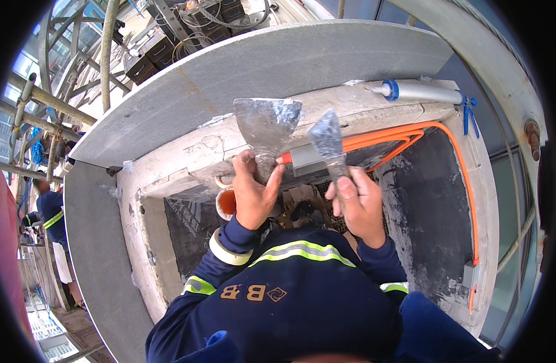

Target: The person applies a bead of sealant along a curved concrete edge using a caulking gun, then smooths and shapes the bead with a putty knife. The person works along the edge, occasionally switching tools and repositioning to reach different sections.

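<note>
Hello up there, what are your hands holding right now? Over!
Left hand grips wide putty knife. Right hand grips narrow putty knife. Blades apart. Orange cable behind them.

One head-worn fisheye view looks steeply down, close over a plastered recess (187, 160).

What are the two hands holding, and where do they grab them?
The left hand holds the wide putty knife by its handle. The right hand holds the narrow putty knife by its handle too.
</note>
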Available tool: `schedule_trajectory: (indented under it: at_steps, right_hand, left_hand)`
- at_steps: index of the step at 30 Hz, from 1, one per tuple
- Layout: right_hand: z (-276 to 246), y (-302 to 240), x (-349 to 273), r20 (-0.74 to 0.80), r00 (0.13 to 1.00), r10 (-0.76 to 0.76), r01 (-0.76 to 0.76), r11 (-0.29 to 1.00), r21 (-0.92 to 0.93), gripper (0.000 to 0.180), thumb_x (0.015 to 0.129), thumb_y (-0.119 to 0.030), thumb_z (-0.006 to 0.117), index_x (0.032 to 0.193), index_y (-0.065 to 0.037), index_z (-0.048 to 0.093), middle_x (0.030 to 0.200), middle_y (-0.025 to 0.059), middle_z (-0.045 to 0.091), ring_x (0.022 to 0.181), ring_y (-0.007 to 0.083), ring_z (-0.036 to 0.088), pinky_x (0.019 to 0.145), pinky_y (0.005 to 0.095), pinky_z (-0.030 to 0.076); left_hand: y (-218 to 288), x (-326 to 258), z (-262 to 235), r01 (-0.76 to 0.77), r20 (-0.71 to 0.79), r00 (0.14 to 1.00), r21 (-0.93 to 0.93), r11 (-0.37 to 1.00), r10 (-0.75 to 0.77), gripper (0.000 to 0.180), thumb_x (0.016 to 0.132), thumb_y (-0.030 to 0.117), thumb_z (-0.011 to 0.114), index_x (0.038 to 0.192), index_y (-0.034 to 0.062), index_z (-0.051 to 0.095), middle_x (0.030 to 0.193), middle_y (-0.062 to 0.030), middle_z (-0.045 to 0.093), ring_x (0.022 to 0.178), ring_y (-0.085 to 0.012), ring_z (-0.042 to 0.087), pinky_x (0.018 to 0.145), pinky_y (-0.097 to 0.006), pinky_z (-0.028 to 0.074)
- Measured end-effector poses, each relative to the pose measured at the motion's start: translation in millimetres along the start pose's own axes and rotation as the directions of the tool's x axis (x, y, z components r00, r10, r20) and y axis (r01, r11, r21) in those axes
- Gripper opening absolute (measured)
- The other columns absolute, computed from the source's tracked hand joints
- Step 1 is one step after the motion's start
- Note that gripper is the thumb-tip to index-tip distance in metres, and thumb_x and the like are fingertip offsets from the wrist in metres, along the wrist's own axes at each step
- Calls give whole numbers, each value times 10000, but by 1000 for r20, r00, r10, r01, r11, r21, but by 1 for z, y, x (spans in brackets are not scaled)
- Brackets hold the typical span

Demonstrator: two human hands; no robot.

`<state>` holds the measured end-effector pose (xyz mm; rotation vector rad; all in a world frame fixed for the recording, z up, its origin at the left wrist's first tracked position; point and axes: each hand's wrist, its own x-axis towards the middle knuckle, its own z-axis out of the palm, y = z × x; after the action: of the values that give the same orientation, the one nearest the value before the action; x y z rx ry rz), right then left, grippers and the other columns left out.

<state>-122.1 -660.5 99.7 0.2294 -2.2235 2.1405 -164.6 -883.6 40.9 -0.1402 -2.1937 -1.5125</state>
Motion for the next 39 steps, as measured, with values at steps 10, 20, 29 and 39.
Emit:
schedule_trajectory:
  at_steps: [10, 20, 29, 39]
  right_hand:
    - [34, -5, 21, 151, 987, 55, -56, 998, 3, 310, 1095, -248, 524, 1078, 41, 636, 771, 56, 661, 524, 67, 539, 490, 234, 428]
    - [45, -33, 33, 292, 943, -160, 206, 970, -133, 419, 1047, -218, 592, 1330, 90, 613, 768, 79, 699, 542, 69, 563, 513, 233, 471]
    - [99, 47, 119, 328, 944, -26, 262, 661, -703, 482, 1005, -200, 582, 1459, -37, 576, 962, 174, 540, 854, 280, 611, 816, 396, 512]
    - [176, 92, 130, 366, 919, -146, 388, 497, -776, 518, 968, -180, 606, 1475, -88, 567, 1071, 230, 505, 829, 385, 634, 779, 462, 554]
  left_hand:
    - [13, -13, -15, -274, 20, 959, 309, 911, 282, 527, 830, 62, 825, 1247, -102, 546, 977, -265, 696, 852, -390, 734, 715, -413, 570]
    - [-7, -37, -47, -123, -86, 986, 228, 966, 145, 467, 815, 113, 848, 1151, -83, 590, 867, -228, 681, 753, -395, 702, 688, -432, 560]
    - [-38, -72, -180, 256, -548, 804, -33, 966, -232, 385, 940, 12, 735, 1257, -14, 516, 960, -81, 681, 738, -102, 619, 624, -238, 510]
    - [-74, -120, -241, 393, -749, 579, -91, 915, -324, 443, 956, 23, 724, 1316, -44, 476, 961, -91, 658, 659, -96, 582, 539, -237, 479]
